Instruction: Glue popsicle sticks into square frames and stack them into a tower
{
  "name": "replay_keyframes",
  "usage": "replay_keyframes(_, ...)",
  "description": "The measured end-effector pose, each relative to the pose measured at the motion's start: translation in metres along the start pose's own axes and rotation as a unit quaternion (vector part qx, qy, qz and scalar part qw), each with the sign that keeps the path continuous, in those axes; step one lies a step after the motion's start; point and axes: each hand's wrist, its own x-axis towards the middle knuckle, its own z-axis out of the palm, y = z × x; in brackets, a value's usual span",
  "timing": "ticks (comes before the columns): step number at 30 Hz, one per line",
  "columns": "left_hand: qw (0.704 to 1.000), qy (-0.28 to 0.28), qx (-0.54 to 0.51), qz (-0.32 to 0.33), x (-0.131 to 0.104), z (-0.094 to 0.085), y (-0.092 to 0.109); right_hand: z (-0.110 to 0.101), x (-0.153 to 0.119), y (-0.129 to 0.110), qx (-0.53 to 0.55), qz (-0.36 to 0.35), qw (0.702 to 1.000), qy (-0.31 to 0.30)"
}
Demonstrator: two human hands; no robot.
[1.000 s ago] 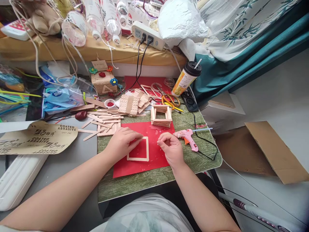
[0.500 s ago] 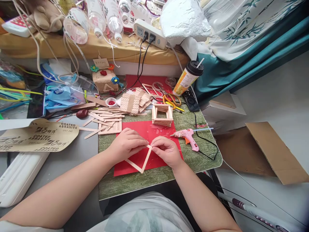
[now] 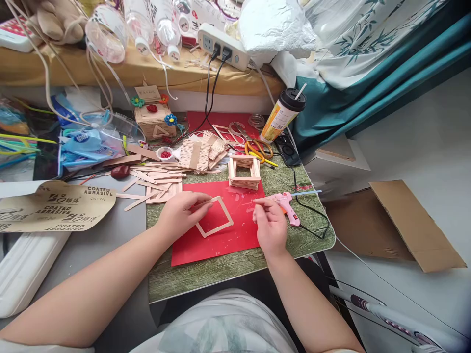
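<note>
the left hand (image 3: pixel 181 213) pinches one corner of the square stick frame (image 3: pixel 225 211) over the red sheet (image 3: pixel 221 249); the right hand (image 3: pixel 272 228), at the frame a moment ago, is now apart from it, beside the pink glue gun (image 3: pixel 291 210), its grip unclear. the abrasive sheet (image 3: pixel 91 208) reads "coated abrasive grit 240".

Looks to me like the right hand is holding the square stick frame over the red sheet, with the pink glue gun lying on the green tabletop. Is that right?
Not quite: the head view shows the left hand holding the square stick frame over the red sheet. The pink glue gun does lie on the green tabletop.
</note>
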Motion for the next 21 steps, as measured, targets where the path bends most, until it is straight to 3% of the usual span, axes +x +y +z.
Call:
replay_keyframes(3, 0.997, 0.015, -0.032, -0.071, -0.001, 0.000, 0.000, -0.006, -0.006, -0.007, -0.115, -0.029, 0.988, -0.097)
replay_keyframes(5, 0.996, 0.020, -0.025, -0.086, 0.000, 0.000, 0.000, -0.009, -0.013, -0.010, -0.151, -0.061, 0.980, -0.118)
replay_keyframes(8, 0.998, 0.029, 0.028, -0.047, 0.003, -0.003, -0.001, -0.017, -0.019, -0.015, -0.172, -0.094, 0.974, -0.116)
replay_keyframes(11, 0.996, 0.068, 0.046, 0.029, 0.005, -0.004, 0.000, -0.032, 0.002, -0.022, -0.206, -0.151, 0.964, -0.080)
replay_keyframes(13, 0.993, 0.082, 0.037, 0.076, 0.004, -0.004, 0.001, -0.047, 0.040, -0.022, -0.263, -0.184, 0.947, -0.026)
replay_keyframes(16, 0.991, 0.031, 0.006, 0.129, 0.004, -0.002, 0.001, -0.076, 0.124, -0.011, -0.389, -0.194, 0.899, 0.059)
replay_keyframes(18, 0.990, -0.009, -0.012, 0.142, 0.005, 0.000, 0.000, -0.094, 0.183, 0.004, -0.469, -0.138, 0.871, 0.051)
replay_keyframes(21, 0.990, -0.028, -0.024, 0.134, 0.006, 0.001, 0.000, -0.111, 0.249, 0.029, -0.588, 0.039, 0.808, -0.003)
